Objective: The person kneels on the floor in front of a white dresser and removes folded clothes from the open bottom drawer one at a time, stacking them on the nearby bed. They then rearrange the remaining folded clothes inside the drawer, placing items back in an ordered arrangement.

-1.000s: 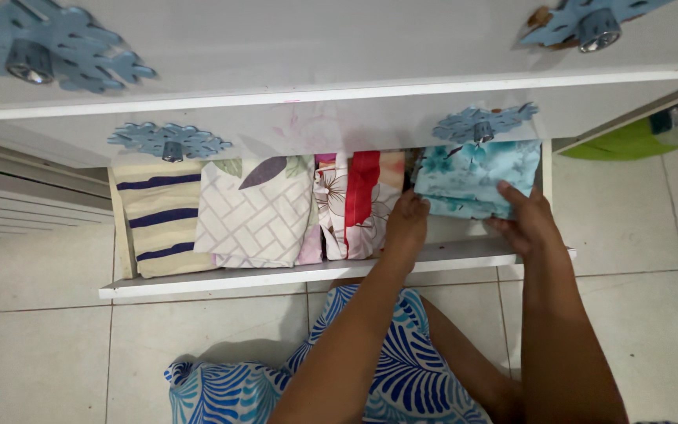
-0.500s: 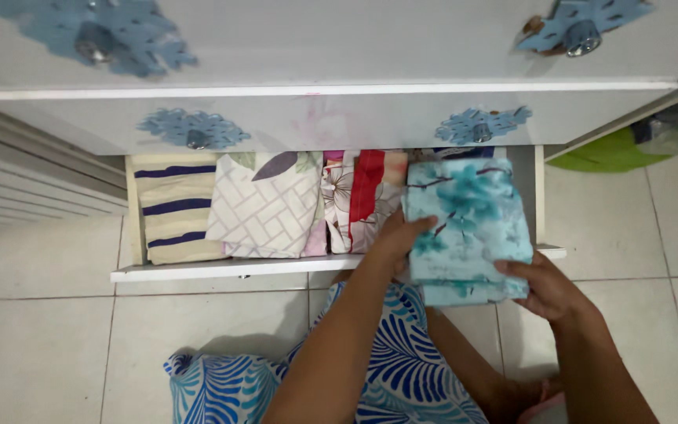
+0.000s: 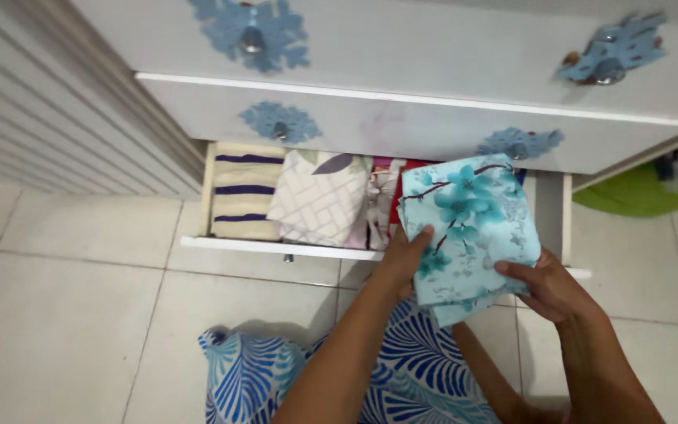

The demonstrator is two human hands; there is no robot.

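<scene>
Kneeling on a white tiled floor (image 3: 64, 314), I face a white dresser (image 3: 433, 47) with blue flower-shaped knobs. Its bottom drawer (image 3: 276, 247) is pulled open, holding a striped towel (image 3: 243, 192), a lattice-print cloth (image 3: 315, 200) and red and pink pieces on edge. A folded turquoise floral cloth (image 3: 468, 228) is out, above the drawer's front right; that end looks empty. My left hand (image 3: 406, 263) and right hand (image 3: 551, 286) grip its lower edge.

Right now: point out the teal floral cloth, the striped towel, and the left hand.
teal floral cloth (image 3: 464, 220), head view, middle of the folded top face.
striped towel (image 3: 246, 190), head view, middle dark stripe, left end of the open drawer.
left hand (image 3: 406, 263), head view, back of the hand.
</scene>
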